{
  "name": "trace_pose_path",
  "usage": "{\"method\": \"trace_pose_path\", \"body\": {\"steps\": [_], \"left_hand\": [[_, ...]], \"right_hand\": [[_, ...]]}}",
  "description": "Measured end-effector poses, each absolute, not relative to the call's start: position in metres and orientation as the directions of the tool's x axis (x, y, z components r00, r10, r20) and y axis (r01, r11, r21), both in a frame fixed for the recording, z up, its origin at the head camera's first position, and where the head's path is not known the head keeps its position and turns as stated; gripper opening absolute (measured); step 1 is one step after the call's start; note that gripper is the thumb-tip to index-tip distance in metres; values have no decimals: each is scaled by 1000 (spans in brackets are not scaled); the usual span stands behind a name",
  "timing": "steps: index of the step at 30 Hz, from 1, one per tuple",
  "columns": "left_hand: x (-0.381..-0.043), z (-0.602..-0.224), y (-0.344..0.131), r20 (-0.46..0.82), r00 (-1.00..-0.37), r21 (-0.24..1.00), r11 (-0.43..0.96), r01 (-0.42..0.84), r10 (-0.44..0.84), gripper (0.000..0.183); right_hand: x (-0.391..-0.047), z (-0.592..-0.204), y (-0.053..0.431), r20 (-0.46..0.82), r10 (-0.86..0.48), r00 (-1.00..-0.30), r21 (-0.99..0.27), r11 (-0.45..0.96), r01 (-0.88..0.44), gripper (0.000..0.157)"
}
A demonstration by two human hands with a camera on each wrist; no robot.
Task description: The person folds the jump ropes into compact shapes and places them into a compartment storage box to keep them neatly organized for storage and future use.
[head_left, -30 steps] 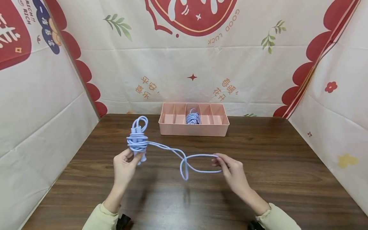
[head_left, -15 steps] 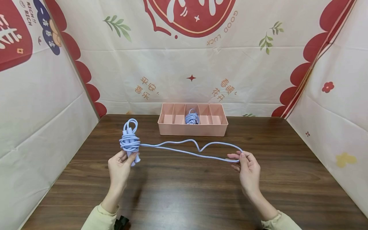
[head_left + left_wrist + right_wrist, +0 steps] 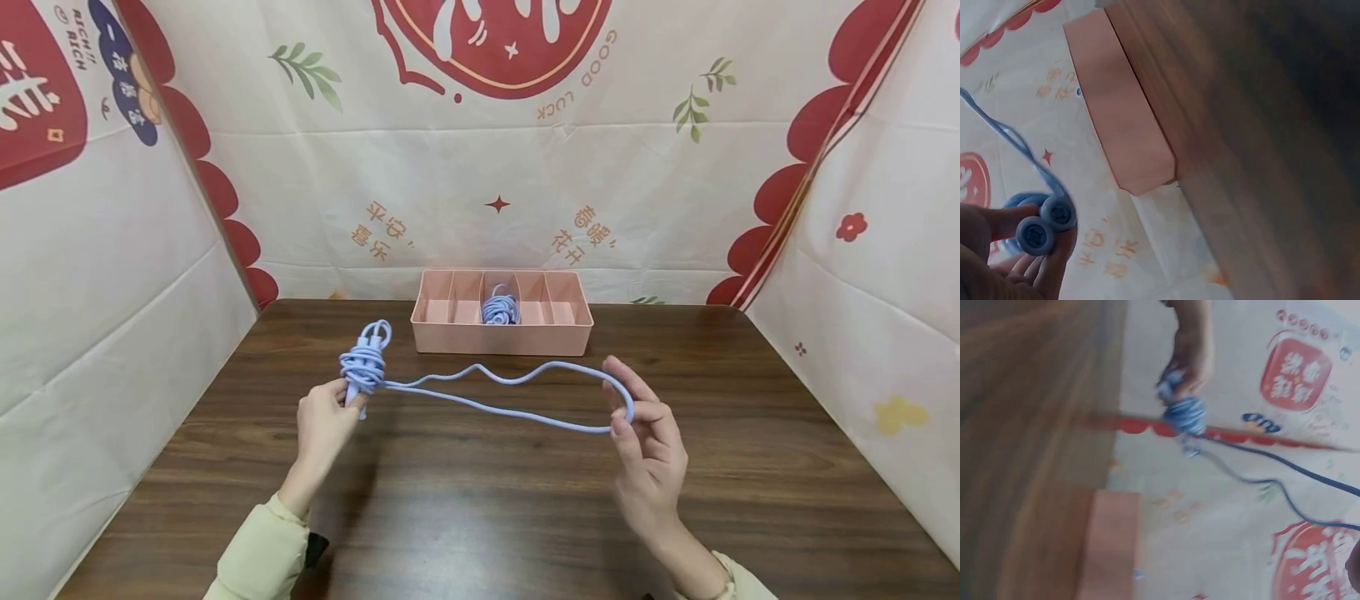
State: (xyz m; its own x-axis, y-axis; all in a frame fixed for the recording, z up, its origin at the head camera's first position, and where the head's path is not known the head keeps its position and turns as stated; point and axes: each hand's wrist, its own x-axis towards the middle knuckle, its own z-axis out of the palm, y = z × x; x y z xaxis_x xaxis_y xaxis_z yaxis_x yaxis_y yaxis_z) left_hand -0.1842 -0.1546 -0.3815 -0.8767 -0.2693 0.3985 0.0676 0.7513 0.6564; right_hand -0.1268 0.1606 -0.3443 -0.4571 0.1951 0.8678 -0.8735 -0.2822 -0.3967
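Observation:
A light-blue jump rope (image 3: 363,367) is partly wound round its own two handles, with small loops standing up at the top. My left hand (image 3: 324,421) grips the lower ends of the handles; their round end caps (image 3: 1035,235) face the left wrist camera. From the bundle a long loop of cord (image 3: 510,412) stretches to the right, above the table. My right hand (image 3: 654,450) holds the far bend of that loop, the thumb against the cord and the fingers spread behind it. In the right wrist view the bundle (image 3: 1185,415) is blurred.
A pink divided box (image 3: 502,340) stands at the back of the brown wooden table (image 3: 480,508). Another wound blue rope (image 3: 500,308) lies in its middle compartment. White printed cloth (image 3: 450,167) hangs behind the table and on both sides.
My right hand has moved right, drawing the cord out into a longer loop, and its fingers have spread. My left hand went left, then back right and tilted the bundle.

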Motion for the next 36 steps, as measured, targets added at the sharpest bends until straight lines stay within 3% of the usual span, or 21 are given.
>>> {"method": "trace_pose_path", "body": {"steps": [7, 11, 15, 18, 23, 32, 36], "left_hand": [[-190, -379, -141, 409, -896, 562, 822, 96, -175, 27], [-192, -382, -138, 391, -908, 537, 838, 91, -151, 29], [-194, -385, -135, 392, -909, 512, 854, 90, -139, 29], [-197, -386, -132, 395, -911, 489, 866, 101, -117, 26], [-200, -388, -122, 408, -912, 436, 889, 142, -54, 15], [-198, -392, -92, 427, -877, 259, 899, 354, 222, 26], [-192, -395, -78, 434, -817, 157, 861, 483, 379, 22]], "right_hand": [[-132, -319, 144, 902, 195, -385, -307, -338, -890, 15], [-132, -311, 139, 893, 162, -419, -322, -419, -849, 15], [-131, -305, 135, 879, 110, -464, -359, -487, -796, 29], [-130, -301, 133, 869, 80, -488, -403, -455, -794, 36], [-127, -290, 126, 863, 36, -504, -446, -415, -793, 33], [-134, -251, 109, 874, -143, -465, -483, -372, -793, 30], [-148, -236, 103, 817, -205, -540, -576, -352, -738, 29]]}}
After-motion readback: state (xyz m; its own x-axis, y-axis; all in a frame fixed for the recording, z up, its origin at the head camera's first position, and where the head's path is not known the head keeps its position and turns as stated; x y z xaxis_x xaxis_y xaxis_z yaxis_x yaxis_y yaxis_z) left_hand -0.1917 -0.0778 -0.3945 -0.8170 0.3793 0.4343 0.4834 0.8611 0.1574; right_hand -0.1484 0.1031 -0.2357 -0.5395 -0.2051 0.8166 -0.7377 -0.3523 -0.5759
